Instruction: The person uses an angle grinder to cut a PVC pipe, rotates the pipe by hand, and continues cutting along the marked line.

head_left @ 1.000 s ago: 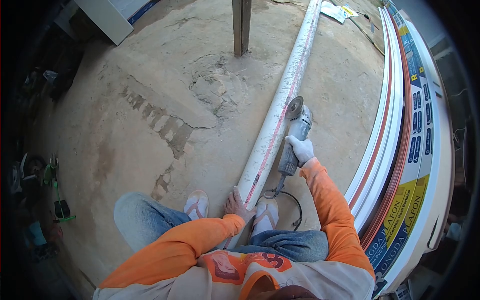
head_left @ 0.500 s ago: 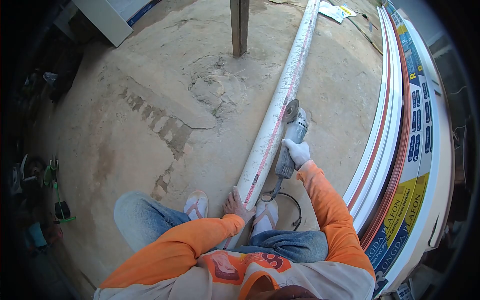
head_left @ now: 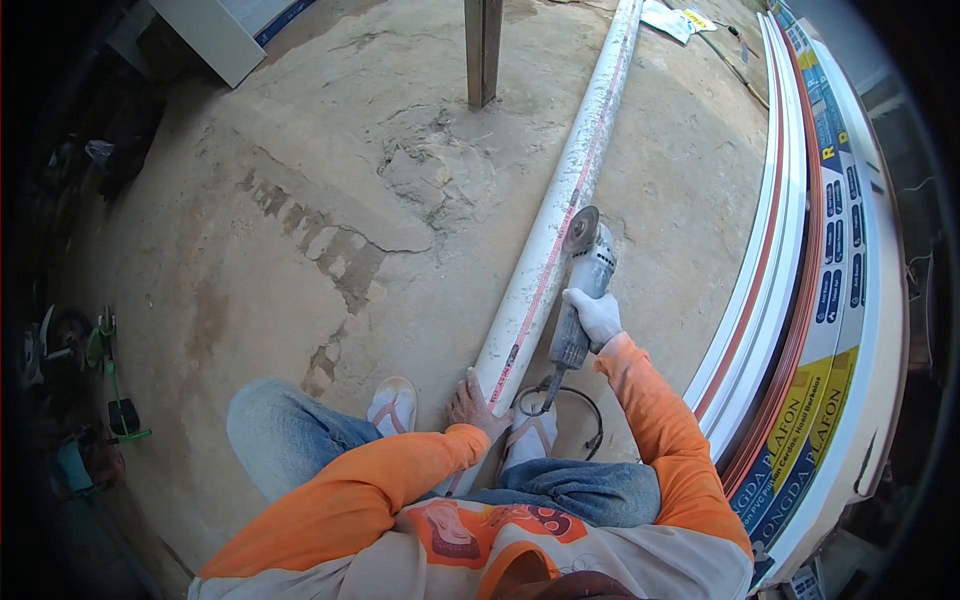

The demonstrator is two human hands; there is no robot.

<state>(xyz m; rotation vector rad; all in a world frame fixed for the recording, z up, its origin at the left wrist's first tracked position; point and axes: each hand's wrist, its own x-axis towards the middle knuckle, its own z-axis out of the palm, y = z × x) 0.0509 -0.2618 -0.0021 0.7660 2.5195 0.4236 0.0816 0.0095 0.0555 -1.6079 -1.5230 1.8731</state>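
A long white PVC pipe [head_left: 548,228] with a red printed line lies on the floor, running from between my legs to the far top. My bare left hand [head_left: 476,408] holds its near end, fingers laid over the side. In a white glove, my right hand [head_left: 596,316] is closed around the body of an angle grinder [head_left: 590,268], just right of the pipe. The grinder's cutting disc [head_left: 581,230] overlaps the pipe's right edge in this view. Its black cord [head_left: 598,420] loops beside my right foot.
A wooden post [head_left: 482,55] stands on the cracked concrete floor [head_left: 330,180]. Long white and brown trim strips and printed ceiling-panel boxes [head_left: 840,250] line the right. A white and yellow bag [head_left: 672,22] lies far off. A green scooter-like object [head_left: 112,365] is at left.
The grinder has shifted slightly down toward me and turned a little, so more of its disc faces up. My left hand stays on the pipe.
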